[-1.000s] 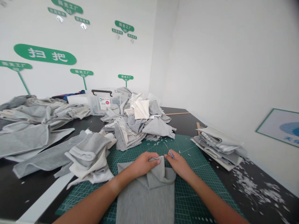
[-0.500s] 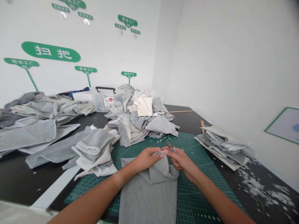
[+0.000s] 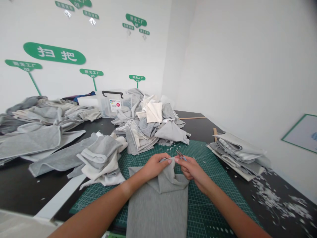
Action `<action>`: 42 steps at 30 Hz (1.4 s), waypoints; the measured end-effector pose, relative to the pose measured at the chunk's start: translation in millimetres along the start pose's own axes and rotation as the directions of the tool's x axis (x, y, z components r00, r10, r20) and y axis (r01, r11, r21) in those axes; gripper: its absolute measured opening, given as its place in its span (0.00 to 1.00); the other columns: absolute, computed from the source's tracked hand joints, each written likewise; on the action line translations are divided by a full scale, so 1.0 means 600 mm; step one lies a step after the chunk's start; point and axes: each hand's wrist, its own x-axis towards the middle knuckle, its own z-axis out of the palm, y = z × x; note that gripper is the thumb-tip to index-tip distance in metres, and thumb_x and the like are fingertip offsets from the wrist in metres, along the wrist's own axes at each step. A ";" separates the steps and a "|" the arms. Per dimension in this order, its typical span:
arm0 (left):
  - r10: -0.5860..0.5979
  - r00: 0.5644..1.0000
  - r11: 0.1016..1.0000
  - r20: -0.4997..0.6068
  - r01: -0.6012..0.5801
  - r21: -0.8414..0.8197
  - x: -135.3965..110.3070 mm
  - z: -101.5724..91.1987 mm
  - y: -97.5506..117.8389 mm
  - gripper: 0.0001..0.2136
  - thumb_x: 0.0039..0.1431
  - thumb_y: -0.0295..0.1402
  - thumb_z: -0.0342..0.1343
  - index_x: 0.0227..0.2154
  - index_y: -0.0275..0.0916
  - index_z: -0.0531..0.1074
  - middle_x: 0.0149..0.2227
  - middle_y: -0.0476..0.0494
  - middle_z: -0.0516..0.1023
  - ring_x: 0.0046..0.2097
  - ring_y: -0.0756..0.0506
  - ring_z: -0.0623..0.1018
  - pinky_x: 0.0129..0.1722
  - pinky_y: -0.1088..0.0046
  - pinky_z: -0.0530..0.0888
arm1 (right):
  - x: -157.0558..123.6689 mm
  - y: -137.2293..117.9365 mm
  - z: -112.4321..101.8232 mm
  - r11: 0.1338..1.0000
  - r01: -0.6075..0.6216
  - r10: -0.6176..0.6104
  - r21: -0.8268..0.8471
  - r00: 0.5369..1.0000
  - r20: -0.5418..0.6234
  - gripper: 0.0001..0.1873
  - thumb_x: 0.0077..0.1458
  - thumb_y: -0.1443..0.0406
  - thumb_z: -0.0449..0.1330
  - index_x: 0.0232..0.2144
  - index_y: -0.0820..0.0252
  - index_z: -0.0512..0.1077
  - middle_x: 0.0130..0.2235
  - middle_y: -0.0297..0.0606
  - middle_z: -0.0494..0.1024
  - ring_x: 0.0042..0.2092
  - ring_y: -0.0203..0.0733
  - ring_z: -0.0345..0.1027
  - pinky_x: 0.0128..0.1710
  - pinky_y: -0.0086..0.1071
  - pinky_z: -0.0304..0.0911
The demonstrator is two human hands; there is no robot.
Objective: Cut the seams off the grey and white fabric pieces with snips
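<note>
My left hand [image 3: 155, 167] pinches the raised edge of a grey knit fabric piece [image 3: 158, 208], which lies folded over on itself on a green cutting mat [image 3: 205, 165]. My right hand [image 3: 190, 171] grips a small pair of blue-handled scissors [image 3: 181, 155] with silver blades. The blades point up and away, right beside the pinched fabric edge. My fingertips nearly meet there, and part of the scissors is hidden in my right hand.
A large heap of grey and cream fabric pieces [image 3: 146, 132] rises beyond the mat. More fabric lies to the left [image 3: 101, 158] and in a stack to the right [image 3: 235, 155]. White lint scraps [image 3: 274, 201] litter the black table [image 3: 195, 123]. A clear plastic box [image 3: 111, 104] stands behind.
The scene has shifted slightly up and right in view. My hands have drawn closer together, and the scissors now stand more upright and show more clearly in my right hand.
</note>
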 end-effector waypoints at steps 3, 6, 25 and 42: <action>0.017 1.000 1.000 -0.016 -0.018 -0.014 0.002 -0.004 0.006 0.15 0.66 0.41 0.51 0.39 0.36 0.77 0.40 0.45 0.79 0.44 0.45 0.76 0.47 0.73 0.69 | -0.006 -0.003 0.001 0.998 0.012 -0.014 0.055 0.999 0.032 0.25 0.52 0.50 0.68 0.45 0.59 0.70 0.18 0.18 0.46 0.19 0.27 0.33 0.17 0.25 0.31; 0.013 1.000 1.000 -0.020 -0.013 -0.006 0.001 -0.004 0.008 0.14 0.66 0.41 0.51 0.38 0.36 0.77 0.39 0.46 0.79 0.43 0.45 0.76 0.46 0.74 0.69 | -0.007 -0.001 -0.001 0.996 0.028 -0.029 0.079 1.000 0.012 0.23 0.53 0.51 0.68 0.43 0.60 0.70 0.17 0.18 0.48 0.19 0.27 0.34 0.17 0.25 0.31; 0.037 0.996 0.999 -0.083 -0.037 0.006 0.001 -0.003 0.006 0.12 0.67 0.39 0.51 0.40 0.38 0.77 0.40 0.46 0.80 0.44 0.45 0.77 0.47 0.73 0.69 | -0.010 0.001 0.009 0.999 -0.001 -0.005 0.038 0.988 0.157 0.22 0.55 0.47 0.66 0.36 0.57 0.65 0.18 0.18 0.46 0.20 0.27 0.33 0.16 0.25 0.31; -0.002 0.995 0.986 -0.096 0.018 0.164 -0.006 0.001 0.011 0.13 0.67 0.41 0.50 0.38 0.41 0.77 0.38 0.50 0.80 0.41 0.47 0.77 0.44 0.76 0.69 | -0.008 0.002 0.007 0.994 0.055 -0.060 0.099 0.997 0.049 0.25 0.57 0.51 0.66 0.49 0.62 0.70 0.18 0.18 0.47 0.19 0.27 0.33 0.17 0.26 0.31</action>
